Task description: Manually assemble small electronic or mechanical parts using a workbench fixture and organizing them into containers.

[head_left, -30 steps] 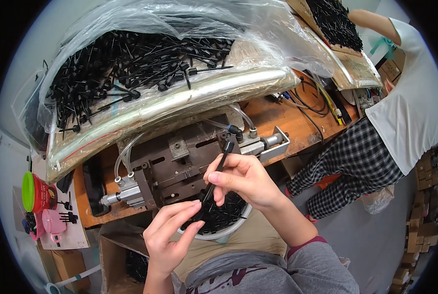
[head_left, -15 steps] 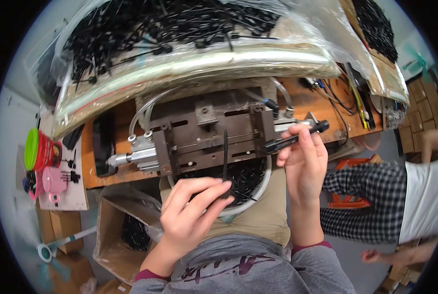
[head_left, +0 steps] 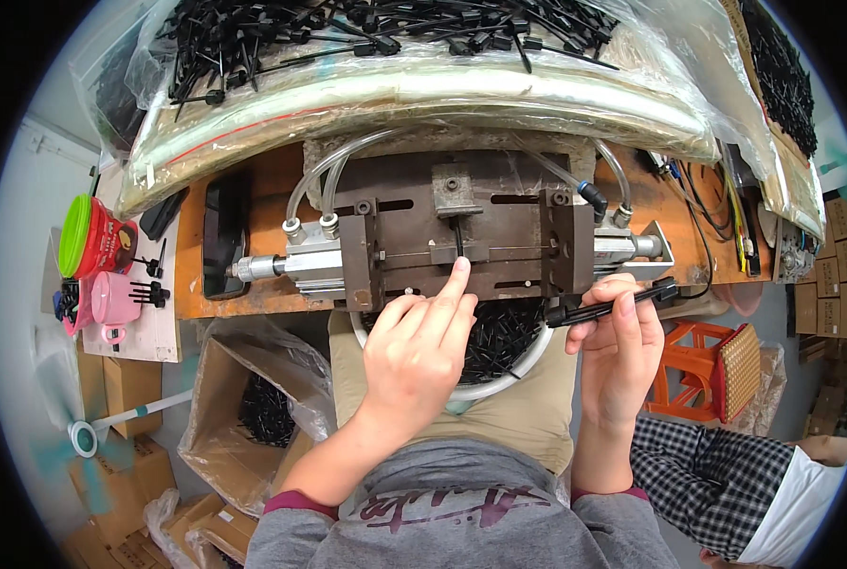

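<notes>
A dark metal fixture (head_left: 513,223) sits on the bench, with silver air cylinders (head_left: 314,261) at its ends. Under its upper metal block stands a thin black plastic rod (head_left: 459,232), lying in the small centre holder. The outstretched index finger of my left hand (head_left: 409,356) touches the rod's near end; the other fingers curl loosely, and my thumb is hidden. To the right of the fixture, my right hand (head_left: 620,365) pinches a black plastic stem with a blocky end (head_left: 599,311) between thumb and fingers. Whether it is one piece or more I cannot tell.
A white-rimmed tub (head_left: 494,387) of small black pieces rests at my lap. Loose black parts (head_left: 385,38) heap on plastic film behind the fixture. An open carton (head_left: 219,431) stands lower left, an orange stool (head_left: 684,365) right. Another person's checked trousers (head_left: 717,479) show lower right.
My left hand has moved forward and put its black rod into the fixture's centre. My right hand still holds its stem, slightly lower. The view has shifted, and the other person is lower in it.
</notes>
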`<action>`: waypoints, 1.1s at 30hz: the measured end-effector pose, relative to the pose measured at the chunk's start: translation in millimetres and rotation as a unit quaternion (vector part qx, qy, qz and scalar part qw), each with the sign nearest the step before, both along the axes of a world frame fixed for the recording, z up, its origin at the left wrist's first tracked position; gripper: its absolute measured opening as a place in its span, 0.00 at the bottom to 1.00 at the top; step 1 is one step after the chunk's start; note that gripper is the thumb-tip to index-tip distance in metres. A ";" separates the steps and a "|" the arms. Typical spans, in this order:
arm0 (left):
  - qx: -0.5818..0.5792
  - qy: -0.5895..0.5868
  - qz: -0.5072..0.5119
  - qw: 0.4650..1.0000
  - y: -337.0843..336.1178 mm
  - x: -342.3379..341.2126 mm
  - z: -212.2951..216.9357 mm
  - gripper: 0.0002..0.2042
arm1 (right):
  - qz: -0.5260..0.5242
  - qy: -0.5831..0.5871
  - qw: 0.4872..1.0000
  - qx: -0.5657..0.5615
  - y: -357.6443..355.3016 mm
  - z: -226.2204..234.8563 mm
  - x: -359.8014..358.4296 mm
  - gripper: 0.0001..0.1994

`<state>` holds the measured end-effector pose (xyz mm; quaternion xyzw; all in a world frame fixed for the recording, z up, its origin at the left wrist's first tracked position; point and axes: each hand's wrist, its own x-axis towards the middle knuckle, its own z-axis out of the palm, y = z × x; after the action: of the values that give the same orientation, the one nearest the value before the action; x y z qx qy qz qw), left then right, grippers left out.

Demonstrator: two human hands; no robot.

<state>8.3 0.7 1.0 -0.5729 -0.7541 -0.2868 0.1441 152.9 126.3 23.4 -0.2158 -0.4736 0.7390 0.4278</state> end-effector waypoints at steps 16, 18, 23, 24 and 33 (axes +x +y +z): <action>-0.022 -0.033 0.002 0.999 3.2 -1.3 6.0 0.12 | 0.078 -0.037 0.995 -0.043 -3.6 -1.6 -3.0 0.08; -0.039 -0.045 0.006 0.998 2.6 -0.7 9.0 0.12 | 0.091 -0.033 0.994 -0.056 -2.9 -0.8 -1.5 0.08; -0.044 -0.052 0.003 0.998 1.0 -2.7 9.1 0.13 | 0.113 -0.040 0.989 -0.082 -0.2 0.0 3.0 0.09; -0.052 -0.071 -0.002 0.996 0.9 -2.4 11.7 0.14 | 0.115 -0.033 0.988 -0.095 0.4 0.4 3.9 0.09; 0.068 -0.274 -0.197 0.939 -10.3 12.6 33.6 0.21 | 0.195 -0.006 0.967 -0.162 2.0 -8.2 6.0 0.09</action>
<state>20.9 -9.7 34.6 -0.5979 -0.6154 -0.5060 -0.0886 158.9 128.3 15.2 -0.1902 -0.3830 0.8736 0.2322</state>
